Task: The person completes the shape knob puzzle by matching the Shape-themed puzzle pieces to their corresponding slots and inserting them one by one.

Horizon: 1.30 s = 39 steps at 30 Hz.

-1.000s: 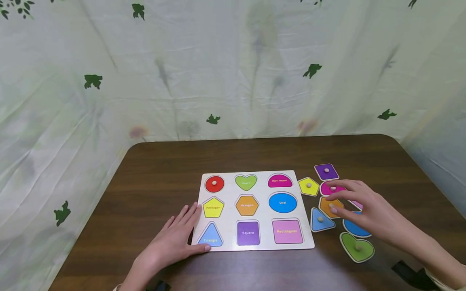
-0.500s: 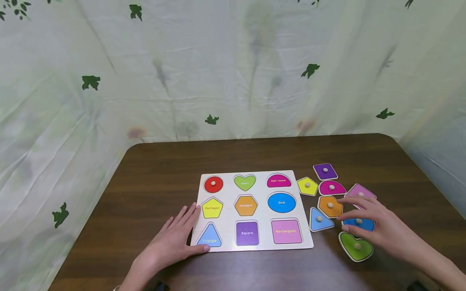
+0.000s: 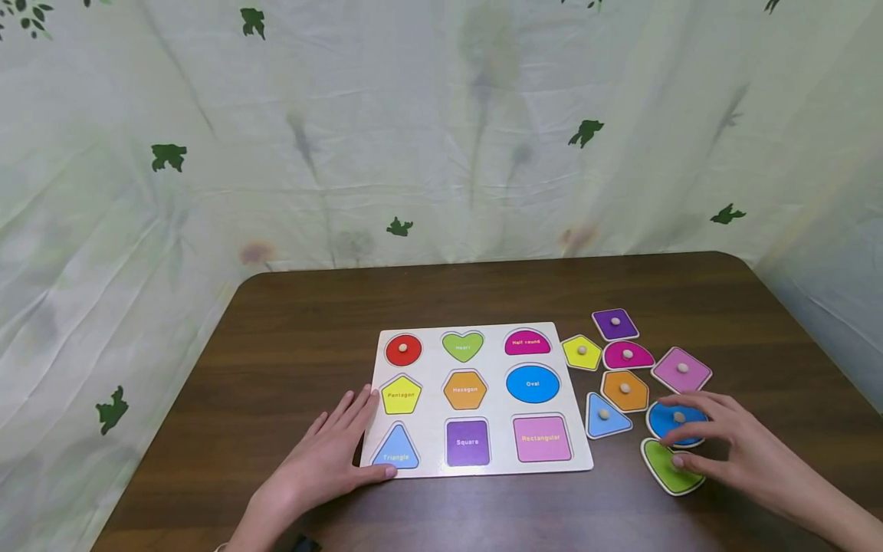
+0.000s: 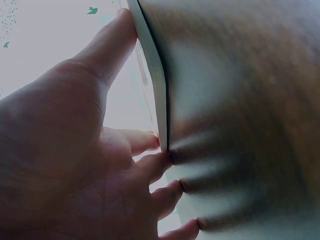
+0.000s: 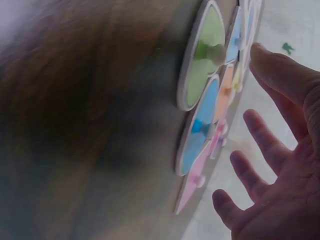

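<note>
Eight knobbed shapes lie loose on the table, all to the right of the white board, while one, the red circle, sits in its place at the board's top left. It looks like a puzzle in its early going, and the step at hand seems to be picking out the second piece.

And here's the right hand, hovering over the near end of the cluster, thumb and fingers apart, nothing between them! From the head view the thumb overlaps the green heart and the fingers cross the blue oval just beside it; the right wrist view, though, shows daylight between thumb tip and the heart's knob.

Over on the other side, the left hand rests with fingers extended along the board's left edge, thumb at the lower left corner, gripping nothing, apparently steadying it.

What's called for now? If the heart is the choice, a pinch on that knob, a clean lift, then a carry to the heart outline, middle of the top row, turning the piece to match before it drops in.
</note>
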Each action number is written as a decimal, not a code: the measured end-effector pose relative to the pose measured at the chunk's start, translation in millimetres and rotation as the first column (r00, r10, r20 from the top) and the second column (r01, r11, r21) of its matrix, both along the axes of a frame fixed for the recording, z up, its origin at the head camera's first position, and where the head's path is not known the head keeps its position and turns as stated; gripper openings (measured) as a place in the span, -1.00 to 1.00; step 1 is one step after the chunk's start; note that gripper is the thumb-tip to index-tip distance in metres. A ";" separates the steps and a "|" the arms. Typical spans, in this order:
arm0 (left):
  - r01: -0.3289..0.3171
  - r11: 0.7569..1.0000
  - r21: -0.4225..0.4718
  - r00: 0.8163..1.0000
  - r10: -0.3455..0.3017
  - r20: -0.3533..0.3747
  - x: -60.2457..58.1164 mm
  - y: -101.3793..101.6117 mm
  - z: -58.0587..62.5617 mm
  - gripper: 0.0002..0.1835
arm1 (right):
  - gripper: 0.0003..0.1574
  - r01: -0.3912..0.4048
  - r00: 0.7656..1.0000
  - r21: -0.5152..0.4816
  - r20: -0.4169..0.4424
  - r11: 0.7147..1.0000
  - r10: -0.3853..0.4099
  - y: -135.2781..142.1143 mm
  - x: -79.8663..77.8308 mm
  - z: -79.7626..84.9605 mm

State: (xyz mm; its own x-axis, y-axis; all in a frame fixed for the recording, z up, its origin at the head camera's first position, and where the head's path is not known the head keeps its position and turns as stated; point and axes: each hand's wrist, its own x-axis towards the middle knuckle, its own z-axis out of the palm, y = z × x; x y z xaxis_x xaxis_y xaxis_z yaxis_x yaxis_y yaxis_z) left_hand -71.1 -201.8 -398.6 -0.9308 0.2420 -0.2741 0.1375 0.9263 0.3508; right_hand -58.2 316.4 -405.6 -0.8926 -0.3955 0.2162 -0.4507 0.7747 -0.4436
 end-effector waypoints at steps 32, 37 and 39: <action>0.004 1.000 -0.004 1.000 -0.004 -0.001 -0.5 -0.6 -0.9 0.22 | -0.54 0.038 0.999 0.087 -0.012 0.995 -0.037 5.6 6.4 -17.2; 0.001 1.000 -0.001 1.000 -0.001 -0.004 -0.3 -0.8 -0.7 0.22 | -0.50 0.020 0.998 0.079 -0.067 0.997 -0.014 2.3 5.0 -13.3; 0.000 1.000 0.002 1.000 0.000 -0.003 0.0 -0.7 -0.6 0.22 | -0.49 0.005 0.996 0.061 -0.094 0.998 0.001 0.1 4.4 -12.2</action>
State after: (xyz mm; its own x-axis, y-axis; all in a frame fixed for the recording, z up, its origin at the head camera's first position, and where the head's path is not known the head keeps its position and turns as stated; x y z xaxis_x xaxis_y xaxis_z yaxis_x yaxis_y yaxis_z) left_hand -71.1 -202.5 -399.2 -0.9317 0.2427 -0.2704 0.1388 0.9255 0.3523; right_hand -53.9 316.5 -417.8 -0.8704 -0.4087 0.2747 -0.4865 0.8000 -0.3512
